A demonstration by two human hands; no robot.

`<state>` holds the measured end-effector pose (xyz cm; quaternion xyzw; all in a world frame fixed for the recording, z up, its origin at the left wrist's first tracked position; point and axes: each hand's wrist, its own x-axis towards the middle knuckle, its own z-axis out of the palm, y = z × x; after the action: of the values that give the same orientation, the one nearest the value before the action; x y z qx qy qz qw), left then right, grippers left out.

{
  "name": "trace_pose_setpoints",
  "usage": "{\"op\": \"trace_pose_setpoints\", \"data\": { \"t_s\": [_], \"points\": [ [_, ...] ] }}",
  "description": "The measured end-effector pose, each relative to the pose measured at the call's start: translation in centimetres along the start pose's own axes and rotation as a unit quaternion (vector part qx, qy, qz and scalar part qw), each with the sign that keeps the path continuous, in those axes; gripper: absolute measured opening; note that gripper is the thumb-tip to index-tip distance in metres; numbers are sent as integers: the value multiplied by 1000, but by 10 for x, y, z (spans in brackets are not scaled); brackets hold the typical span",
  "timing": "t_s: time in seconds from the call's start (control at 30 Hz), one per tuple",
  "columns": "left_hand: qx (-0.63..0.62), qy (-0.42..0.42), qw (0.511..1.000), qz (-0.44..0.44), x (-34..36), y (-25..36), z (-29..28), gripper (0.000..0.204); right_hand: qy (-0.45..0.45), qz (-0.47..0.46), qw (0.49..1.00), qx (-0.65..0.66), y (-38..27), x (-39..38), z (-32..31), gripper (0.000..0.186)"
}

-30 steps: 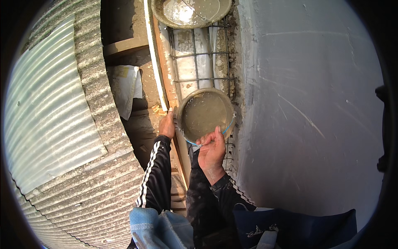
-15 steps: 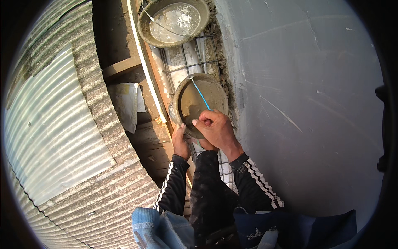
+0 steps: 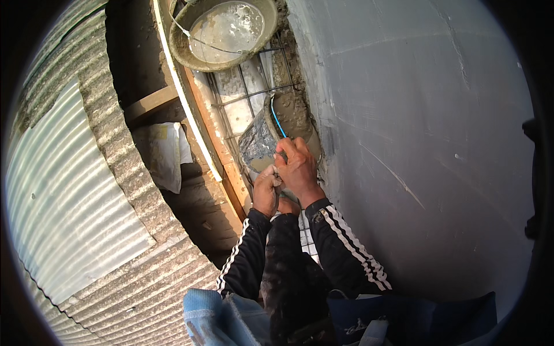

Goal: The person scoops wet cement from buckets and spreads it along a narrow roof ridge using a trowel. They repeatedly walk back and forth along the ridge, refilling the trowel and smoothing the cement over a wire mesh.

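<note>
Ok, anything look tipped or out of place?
Yes: the nearer bucket is tipped, dark side facing left, wet cement at its mouth. Odd beside the upright far bucket, but left hand and right hand are at it, so perhaps deliberate.

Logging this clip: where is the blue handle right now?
Above centre in the head view, the blue handle runs up from the right hand at the tipped bucket, left of the grey wall.

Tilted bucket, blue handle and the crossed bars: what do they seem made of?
The bucket looks like plastic or rubber: its outer wall is blackish, patchily shiny and smeared with grey. The blue handle may be plastic-covered wire, being thin and evenly coloured, though bare plastic is possible. The crossed bars look like dull steel: dark, slim, set in a grid.
</note>
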<state>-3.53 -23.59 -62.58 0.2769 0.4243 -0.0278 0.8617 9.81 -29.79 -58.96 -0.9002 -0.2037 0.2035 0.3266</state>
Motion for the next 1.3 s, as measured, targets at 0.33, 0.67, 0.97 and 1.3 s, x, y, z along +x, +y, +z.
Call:
{"op": "trace_pose_setpoints", "data": {
  "t_s": [0.33, 0.67, 0.97, 1.3],
  "points": [
    [168, 346, 915, 123, 83, -50, -101, 33, 67, -25, 996, -50, 13, 7, 12, 24],
    [-302, 154, 907, -250, 93, -39, -93, 72, -15, 28, 999, 0, 8, 19, 0, 49],
    [-421, 14, 902, -98, 119, -90, -117, 56, -38, 5, 994, 98, -20, -19, -40, 39],
    [-240, 22, 969, -61, 163, 28, -85, 47, 189, 49, 979, -67, -22, 80, -52, 48]
  ]
}}
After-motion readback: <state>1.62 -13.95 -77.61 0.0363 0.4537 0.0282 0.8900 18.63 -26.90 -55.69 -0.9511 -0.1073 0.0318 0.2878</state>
